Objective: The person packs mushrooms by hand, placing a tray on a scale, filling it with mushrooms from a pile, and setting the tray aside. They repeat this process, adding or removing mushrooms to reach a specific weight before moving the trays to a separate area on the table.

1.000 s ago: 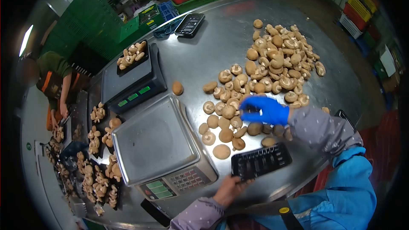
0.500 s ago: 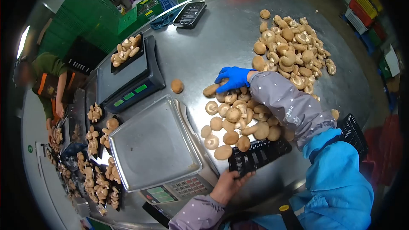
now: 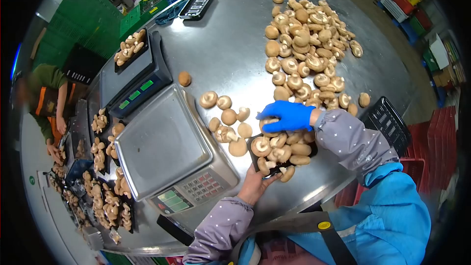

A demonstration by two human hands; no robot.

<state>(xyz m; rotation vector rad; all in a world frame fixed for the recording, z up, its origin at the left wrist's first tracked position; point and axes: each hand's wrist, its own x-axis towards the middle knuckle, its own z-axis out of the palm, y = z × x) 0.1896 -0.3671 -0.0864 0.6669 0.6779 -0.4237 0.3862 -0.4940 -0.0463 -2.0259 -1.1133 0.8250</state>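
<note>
My left hand (image 3: 254,185), bare, grips the near left edge of a black tray (image 3: 312,151) heaped with brown mushrooms (image 3: 281,154). My right hand (image 3: 289,117), in a blue glove, curves over mushrooms at the tray's far side; its fingertips press close around them, and what lies under the palm is hidden. Loose mushrooms (image 3: 228,117) lie left of the tray, and a large pile (image 3: 314,39) spreads beyond it. Beside the tray at the left stands a silver scale (image 3: 164,142) with a bare pan.
A second scale (image 3: 128,81) holds a filled tray (image 3: 131,49). Black trays lie at the table's far edge (image 3: 196,6) and right side (image 3: 387,125). Several filled trays (image 3: 105,201) stand at the left, near another person (image 3: 54,93). Red crates (image 3: 436,147) stand at the right.
Mushrooms now fill the black tray, which was mostly bare at its near end. My right hand has moved toward me and over the tray. The view has shifted.
</note>
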